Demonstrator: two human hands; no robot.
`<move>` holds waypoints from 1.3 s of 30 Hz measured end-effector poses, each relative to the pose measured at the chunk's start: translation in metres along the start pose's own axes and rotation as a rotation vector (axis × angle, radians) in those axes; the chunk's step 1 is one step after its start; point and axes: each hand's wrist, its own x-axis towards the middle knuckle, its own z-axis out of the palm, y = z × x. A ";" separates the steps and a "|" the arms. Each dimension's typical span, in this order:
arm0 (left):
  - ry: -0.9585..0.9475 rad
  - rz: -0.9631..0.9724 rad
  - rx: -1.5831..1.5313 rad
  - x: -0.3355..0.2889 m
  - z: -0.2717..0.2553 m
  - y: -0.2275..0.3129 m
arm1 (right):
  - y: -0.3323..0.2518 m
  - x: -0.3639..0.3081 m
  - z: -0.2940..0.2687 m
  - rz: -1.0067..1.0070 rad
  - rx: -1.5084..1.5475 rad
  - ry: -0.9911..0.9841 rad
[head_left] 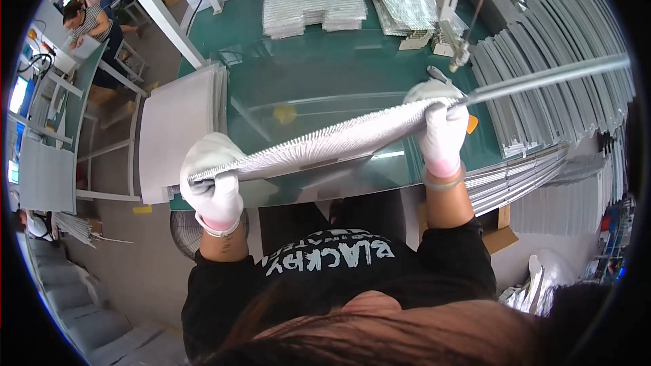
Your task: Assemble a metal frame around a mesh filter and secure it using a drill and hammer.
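Observation:
A long, silvery panel with fine ribs along its edge [325,139] spans the space in front of me, seen almost edge-on and slightly higher at its right end. My left hand [213,179], in a white glove, grips its left end with the thumb bent over the edge. On the right end my right hand [437,125], also gloved in white, is closed around it. A grey metal tube [549,78] runs off to the right from beside the right hand; whether it joins the panel I cannot tell. Beneath lies a green tabletop [319,71] with a glossy surface.
White sheets [180,129] are stacked at the table's left side. Farther back lie a stack of silvery panels [312,0] and another pile [403,3]. Rows of grey panels [549,54] stand at right. A white post [159,10] rises at far left; people sit beyond.

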 end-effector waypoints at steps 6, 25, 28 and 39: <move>-0.056 0.014 -0.024 -0.006 -0.005 0.006 | -0.007 -0.015 0.000 -0.061 0.152 -0.065; -0.066 -0.612 0.686 -0.148 -0.006 -0.074 | -0.003 0.002 0.024 0.051 -0.099 0.260; -0.077 -0.756 0.734 -0.154 -0.006 -0.082 | -0.002 0.008 0.025 0.100 -0.186 0.255; -0.103 -0.660 0.808 -0.150 -0.007 -0.084 | 0.000 0.010 0.031 0.084 -0.045 0.276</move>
